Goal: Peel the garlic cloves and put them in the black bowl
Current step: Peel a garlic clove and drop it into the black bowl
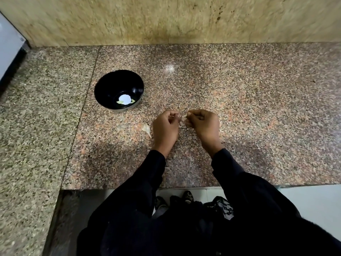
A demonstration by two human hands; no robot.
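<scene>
We are at the counter (239,108), and both hands are busy over the middle of it. Our left hand (166,128) is curled in, fingertips pinched on something small, and our right hand (202,124) is curled the same way, pinching from the other side. Between them we catch only a sliver of pale papery skin (181,124); the clove itself is hidden by the fingers, so we cannot tell how much skin it has left. It looks like a peel in full swing.

Just beside the left hand, on the stone, lies one garlic clove (146,128) with its skin on, untouched and waiting.

Off to the left and further back sits the black bowl (103,89), well apart from the hands. Down in its bottom we see a couple of pale greenish bits (120,102) next to a bright white glare, most likely peeled cloves, though they are small.

So by our reckoning a start is made: some garlic in the bowl, one clove in hand, at least one more to go.
</scene>
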